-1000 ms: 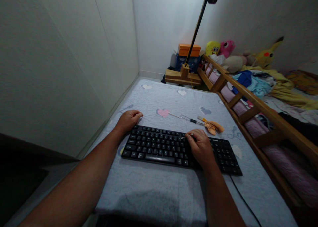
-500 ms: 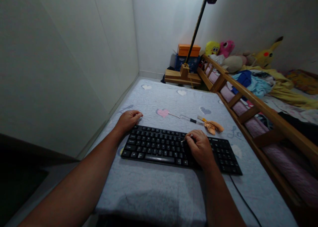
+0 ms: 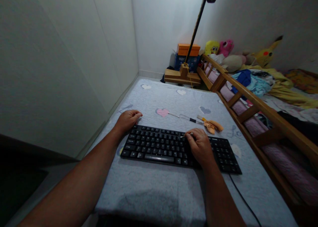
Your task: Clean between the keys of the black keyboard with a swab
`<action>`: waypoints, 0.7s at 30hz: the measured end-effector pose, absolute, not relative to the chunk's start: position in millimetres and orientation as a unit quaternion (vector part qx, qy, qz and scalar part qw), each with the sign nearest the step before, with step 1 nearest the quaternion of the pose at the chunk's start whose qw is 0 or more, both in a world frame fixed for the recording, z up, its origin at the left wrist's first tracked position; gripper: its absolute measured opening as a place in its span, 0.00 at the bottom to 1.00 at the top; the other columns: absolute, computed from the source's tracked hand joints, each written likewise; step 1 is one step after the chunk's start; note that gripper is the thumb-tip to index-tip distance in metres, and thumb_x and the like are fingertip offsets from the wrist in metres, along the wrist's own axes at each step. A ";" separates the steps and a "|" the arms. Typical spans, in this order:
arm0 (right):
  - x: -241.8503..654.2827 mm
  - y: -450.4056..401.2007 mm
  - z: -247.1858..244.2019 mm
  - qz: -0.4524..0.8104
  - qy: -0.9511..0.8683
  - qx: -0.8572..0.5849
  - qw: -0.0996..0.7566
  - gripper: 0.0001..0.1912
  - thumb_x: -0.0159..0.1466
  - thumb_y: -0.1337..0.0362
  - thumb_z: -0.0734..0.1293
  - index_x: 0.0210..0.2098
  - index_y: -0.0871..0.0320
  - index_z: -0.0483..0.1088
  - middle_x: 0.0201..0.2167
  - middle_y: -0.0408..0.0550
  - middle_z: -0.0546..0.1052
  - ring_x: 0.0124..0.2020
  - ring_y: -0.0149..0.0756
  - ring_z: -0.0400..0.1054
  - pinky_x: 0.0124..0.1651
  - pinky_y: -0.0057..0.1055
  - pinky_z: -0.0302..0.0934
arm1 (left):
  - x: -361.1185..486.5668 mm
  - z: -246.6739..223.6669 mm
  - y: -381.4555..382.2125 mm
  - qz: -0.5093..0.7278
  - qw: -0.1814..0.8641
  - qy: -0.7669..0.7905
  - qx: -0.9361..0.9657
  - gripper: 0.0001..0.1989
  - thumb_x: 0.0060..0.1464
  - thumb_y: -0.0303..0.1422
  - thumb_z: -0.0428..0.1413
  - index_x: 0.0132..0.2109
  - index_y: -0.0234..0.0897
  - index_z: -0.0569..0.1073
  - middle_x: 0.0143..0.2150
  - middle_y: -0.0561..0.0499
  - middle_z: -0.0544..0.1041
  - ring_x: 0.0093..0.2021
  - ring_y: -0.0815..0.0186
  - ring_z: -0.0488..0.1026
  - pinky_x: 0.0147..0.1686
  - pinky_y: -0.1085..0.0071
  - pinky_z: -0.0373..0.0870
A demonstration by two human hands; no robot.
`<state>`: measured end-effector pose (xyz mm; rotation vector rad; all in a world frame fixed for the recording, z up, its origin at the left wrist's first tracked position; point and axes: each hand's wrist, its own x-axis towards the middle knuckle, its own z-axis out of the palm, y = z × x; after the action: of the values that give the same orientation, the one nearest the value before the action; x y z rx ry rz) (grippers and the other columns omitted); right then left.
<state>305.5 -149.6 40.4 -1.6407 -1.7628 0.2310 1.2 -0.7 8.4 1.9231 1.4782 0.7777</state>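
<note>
A black keyboard (image 3: 159, 144) lies on a pale blue, heart-patterned cloth. My right hand (image 3: 200, 144) is over its right half, fingers pinched on a thin white stick that looks like a cotton swab (image 3: 183, 136); its tip points left at the upper keys. Close to the keyboard's upper left corner rests my left hand (image 3: 128, 120), its fingers curled together; whether anything is inside them is hidden. Beyond the keyboard lie another cotton swab (image 3: 173, 114), a wire tool with a dark sleeve (image 3: 192, 120), a small yellow-handled brush (image 3: 201, 118) and a crumpled orange cloth (image 3: 213, 126).
A black cable (image 3: 244, 200) runs from the keyboard toward the front right. Along the right stands a wooden bed rail (image 3: 244, 94), with bedding and plush toys behind it. White cabinet doors (image 3: 74, 64) close off the left. A pole on a wooden base (image 3: 182, 75) stands at the back.
The tip of the cotton swab in my right hand has shifted slightly up and left over the keys, and the right fingers moved with it. My left hand stays in place.
</note>
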 end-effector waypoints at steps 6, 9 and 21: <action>307.5 -149.8 40.6 0.079 -0.676 -0.644 0.349 0.10 0.65 0.64 0.61 0.30 0.56 0.71 0.30 0.48 0.76 0.39 0.42 0.66 0.47 0.40 0.56 | 2.3 8.5 -1.3 0.295 0.300 0.555 0.718 0.19 0.55 0.46 0.51 0.36 0.34 0.78 0.19 0.54 0.70 0.22 0.64 0.67 0.25 0.69 0.59; 309.3 -149.9 40.3 0.070 -0.670 -0.651 0.349 0.10 0.65 0.64 0.61 0.28 0.56 0.70 0.29 0.48 0.75 0.38 0.42 0.66 0.46 0.40 0.56 | 2.8 9.3 -2.1 0.296 0.300 0.556 0.717 0.19 0.54 0.46 0.51 0.35 0.35 0.78 0.18 0.55 0.70 0.22 0.64 0.66 0.25 0.69 0.59; 307.0 -150.5 40.1 0.059 -0.673 -0.644 0.359 0.10 0.65 0.64 0.61 0.28 0.55 0.69 0.28 0.47 0.74 0.37 0.41 0.65 0.45 0.39 0.56 | 3.0 11.8 -3.0 0.292 0.295 0.557 0.719 0.20 0.55 0.46 0.51 0.36 0.34 0.78 0.18 0.54 0.70 0.22 0.63 0.67 0.25 0.69 0.59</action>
<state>307.0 -150.5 40.1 -1.6610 -1.7364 0.1522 3.0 -3.0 11.8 1.9138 1.4815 0.7764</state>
